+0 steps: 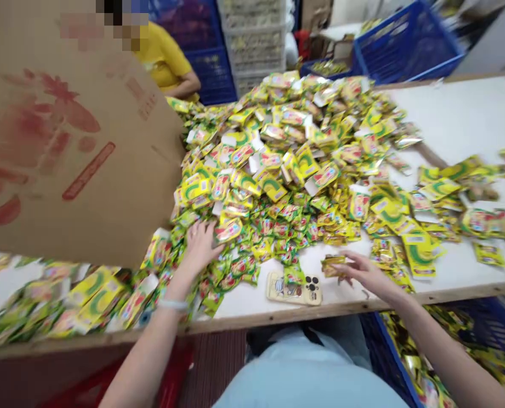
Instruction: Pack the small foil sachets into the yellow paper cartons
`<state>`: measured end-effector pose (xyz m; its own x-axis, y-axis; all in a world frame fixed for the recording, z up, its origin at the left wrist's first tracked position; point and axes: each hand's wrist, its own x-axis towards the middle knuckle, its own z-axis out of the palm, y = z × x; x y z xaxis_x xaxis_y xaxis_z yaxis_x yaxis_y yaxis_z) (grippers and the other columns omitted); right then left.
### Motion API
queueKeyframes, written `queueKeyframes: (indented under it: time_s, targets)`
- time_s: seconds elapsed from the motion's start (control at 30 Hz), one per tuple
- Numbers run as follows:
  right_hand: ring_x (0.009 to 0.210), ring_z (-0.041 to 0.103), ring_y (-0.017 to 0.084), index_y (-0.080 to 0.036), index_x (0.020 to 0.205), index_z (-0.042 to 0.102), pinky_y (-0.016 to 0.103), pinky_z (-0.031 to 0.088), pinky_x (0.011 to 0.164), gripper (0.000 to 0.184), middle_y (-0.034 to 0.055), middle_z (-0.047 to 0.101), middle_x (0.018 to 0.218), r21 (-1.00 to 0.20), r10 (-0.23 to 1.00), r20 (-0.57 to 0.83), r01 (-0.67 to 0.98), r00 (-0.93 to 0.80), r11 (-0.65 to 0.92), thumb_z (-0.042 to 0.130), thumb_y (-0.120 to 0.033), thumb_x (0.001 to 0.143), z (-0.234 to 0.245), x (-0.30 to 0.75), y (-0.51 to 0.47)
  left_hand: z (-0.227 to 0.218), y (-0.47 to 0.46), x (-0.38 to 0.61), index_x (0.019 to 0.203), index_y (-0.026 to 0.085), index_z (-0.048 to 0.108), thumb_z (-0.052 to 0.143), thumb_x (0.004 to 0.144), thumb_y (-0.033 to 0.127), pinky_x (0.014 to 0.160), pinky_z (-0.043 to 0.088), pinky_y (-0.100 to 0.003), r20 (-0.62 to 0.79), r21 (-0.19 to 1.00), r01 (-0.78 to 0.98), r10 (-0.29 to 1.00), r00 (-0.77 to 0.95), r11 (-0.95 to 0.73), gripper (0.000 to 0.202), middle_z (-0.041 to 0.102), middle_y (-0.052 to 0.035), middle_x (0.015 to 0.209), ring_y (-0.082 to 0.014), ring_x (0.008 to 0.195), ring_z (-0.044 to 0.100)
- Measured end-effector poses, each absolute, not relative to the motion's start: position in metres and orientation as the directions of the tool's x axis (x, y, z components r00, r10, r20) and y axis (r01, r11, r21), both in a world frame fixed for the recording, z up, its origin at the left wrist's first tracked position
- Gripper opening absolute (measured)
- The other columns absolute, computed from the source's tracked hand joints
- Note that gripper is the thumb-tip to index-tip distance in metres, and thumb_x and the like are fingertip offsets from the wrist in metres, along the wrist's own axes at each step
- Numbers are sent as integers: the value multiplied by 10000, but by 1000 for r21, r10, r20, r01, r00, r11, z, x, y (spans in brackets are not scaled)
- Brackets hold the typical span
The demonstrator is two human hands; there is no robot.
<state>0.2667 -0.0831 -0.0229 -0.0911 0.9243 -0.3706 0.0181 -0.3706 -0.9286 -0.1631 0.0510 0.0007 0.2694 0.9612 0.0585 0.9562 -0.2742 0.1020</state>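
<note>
My left hand [201, 243] reaches into the heap of small green packets [286, 218], its fingers spread and lying over them. Just right of its fingertips is a yellow packet with a red-and-white print [230, 229]; I cannot tell whether they touch. Near the table's front edge, my right hand [358, 273] pinches a small gold-yellow packet [332, 265] between thumb and fingers. A phone in a cream cartoon case [280, 288] lies between my hands, and one green packet [293, 275] rests across it.
A large cardboard box [128, 170] with red print looms at the left. Yellow card packs [273, 184] pile high across the white table [482, 113]. A blue crate of packets [399, 351] stands below the edge at right. Opposite is a person in a yellow shirt [167, 59].
</note>
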Motion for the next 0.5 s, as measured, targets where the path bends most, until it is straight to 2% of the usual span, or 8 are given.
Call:
queueKeyframes:
  time_s: [0.07, 0.13, 0.23, 0.33, 0.4, 0.43, 0.5]
  targets:
    - [599, 630, 113, -159, 1011, 616, 239, 506, 544, 491, 26, 703, 811, -891, 897, -390, -159, -208, -424, 796, -499, 706, -20, 256, -75, -3, 62, -172, 1213, 174, 573, 521, 790, 360, 1114, 296, -557, 105, 96, 933, 936, 337, -347, 465, 622, -156, 1218, -355, 1265, 484]
    - [648, 653, 112, -157, 991, 622, 255, 542, 618, 489, 17, 695, 832, -869, 892, -333, -266, -306, -416, 819, -484, 685, -17, 232, -58, -4, 71, -173, 1110, 190, 630, 494, 798, 416, 1046, 395, -537, 152, 165, 918, 929, 336, -360, 409, 673, -146, 1125, -362, 1172, 561]
    - [614, 641, 99, -160, 965, 625, 260, 554, 611, 554, 4, 675, 859, -886, 900, -239, -297, -364, -355, 851, -522, 611, -12, 188, -25, 10, 73, -159, 1076, 223, 681, 532, 786, 548, 839, 552, -415, 108, 399, 838, 926, 361, -373, 460, 709, -104, 1071, -321, 968, 676]
    - [675, 651, 101, -163, 865, 639, 241, 549, 586, 552, 29, 625, 1054, -940, 913, -116, -254, -391, -228, 860, -560, 552, -6, 150, -4, 40, 55, -133, 1035, 283, 734, 598, 767, 528, 791, 582, -358, 38, 566, 701, 863, 503, -434, 388, 733, -60, 1035, -292, 931, 705]
    - [652, 632, 91, -171, 825, 641, 222, 525, 553, 558, 9, 610, 1001, -955, 910, -72, -233, -407, -180, 865, -577, 516, -3, 137, 0, 55, 45, -116, 1007, 302, 746, 648, 748, 491, 818, 586, -364, 13, 654, 624, 832, 555, -427, 336, 744, -49, 1034, -290, 938, 708]
    - [623, 618, 88, -174, 827, 639, 220, 515, 541, 569, -5, 613, 924, -952, 910, -72, -244, -409, -185, 868, -582, 503, -1, 135, 0, 58, 41, -109, 1030, 311, 737, 676, 729, 485, 817, 590, -375, 36, 694, 602, 854, 519, -395, 353, 748, -41, 1030, -288, 916, 712]
    - [569, 600, 91, -172, 835, 624, 221, 496, 522, 586, -30, 615, 774, -916, 922, -96, -328, -374, -229, 877, -576, 495, 3, 136, -5, 53, 40, -97, 1168, 369, 664, 727, 662, 503, 749, 606, -393, 147, 788, 535, 937, 318, -305, 527, 754, 2, 1019, -273, 832, 715]
